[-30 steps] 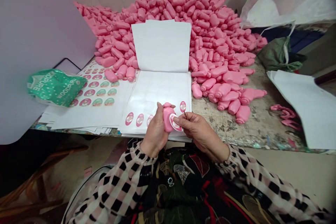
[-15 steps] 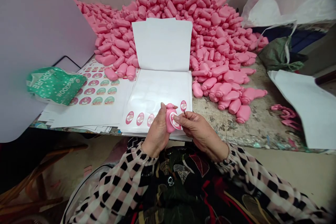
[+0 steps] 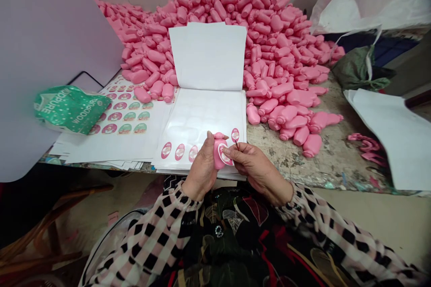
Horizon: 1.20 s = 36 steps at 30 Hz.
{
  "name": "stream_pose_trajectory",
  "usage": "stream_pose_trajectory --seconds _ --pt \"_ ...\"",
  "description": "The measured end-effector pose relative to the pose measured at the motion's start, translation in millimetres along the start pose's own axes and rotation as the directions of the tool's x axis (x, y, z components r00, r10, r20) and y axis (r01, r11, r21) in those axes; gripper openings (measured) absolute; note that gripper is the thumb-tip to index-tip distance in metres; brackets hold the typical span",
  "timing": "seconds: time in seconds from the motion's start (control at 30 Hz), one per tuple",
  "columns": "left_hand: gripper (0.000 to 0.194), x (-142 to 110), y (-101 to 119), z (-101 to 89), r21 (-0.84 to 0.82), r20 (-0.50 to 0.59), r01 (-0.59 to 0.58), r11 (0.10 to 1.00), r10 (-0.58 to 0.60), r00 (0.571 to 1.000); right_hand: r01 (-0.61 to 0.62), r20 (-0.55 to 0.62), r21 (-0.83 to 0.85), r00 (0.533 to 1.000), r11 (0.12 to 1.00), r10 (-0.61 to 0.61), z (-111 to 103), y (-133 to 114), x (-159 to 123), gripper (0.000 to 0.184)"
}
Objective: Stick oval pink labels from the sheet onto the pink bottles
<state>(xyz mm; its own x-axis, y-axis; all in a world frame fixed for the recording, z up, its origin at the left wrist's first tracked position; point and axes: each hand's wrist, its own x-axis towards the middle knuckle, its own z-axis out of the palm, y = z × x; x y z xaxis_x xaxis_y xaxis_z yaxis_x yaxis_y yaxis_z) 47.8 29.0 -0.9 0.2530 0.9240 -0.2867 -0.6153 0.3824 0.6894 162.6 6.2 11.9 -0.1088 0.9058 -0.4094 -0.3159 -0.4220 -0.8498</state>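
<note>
My left hand [image 3: 201,168] is wrapped round a small pink plastic bottle [image 3: 218,161], which stands nearly upright with its neck at the top. Against the bottle's front lies an oval sticker [image 3: 223,154], pink with a white border. The thumb and fingers of my right hand [image 3: 251,163] pinch this sticker at its right side. A thin dark pointed tool [image 3: 237,145] pokes up from behind my right fingers; most of it is hidden. Under both hands is a sticker sheet [image 3: 202,116], with several oval pink stickers along its lower edge and one at the right.
Behind the sheet rises a big heap of pink bottles [image 3: 269,54]. Folded-back white paper [image 3: 208,56] leans on it. At left lie a green packet [image 3: 72,110] and printed label sheets [image 3: 129,143]. To the right are white papers [image 3: 393,139] and pink scraps [image 3: 367,145].
The bottle and my left hand have shifted slightly right. The sticker, which stuck out at the bottle's right side, now sits more squarely over its front. Little differs over the last half second.
</note>
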Motion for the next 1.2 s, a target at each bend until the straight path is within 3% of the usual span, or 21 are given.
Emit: stream_pose_trajectory --seconds 1.2 --pt "0.037 -0.5 -0.3 1.9 0.102 0.023 -0.009 0.995 0.007 1.000 -0.013 0.011 0.001 1.000 1.000 0.013 -2.9 -0.2 1.5 0.038"
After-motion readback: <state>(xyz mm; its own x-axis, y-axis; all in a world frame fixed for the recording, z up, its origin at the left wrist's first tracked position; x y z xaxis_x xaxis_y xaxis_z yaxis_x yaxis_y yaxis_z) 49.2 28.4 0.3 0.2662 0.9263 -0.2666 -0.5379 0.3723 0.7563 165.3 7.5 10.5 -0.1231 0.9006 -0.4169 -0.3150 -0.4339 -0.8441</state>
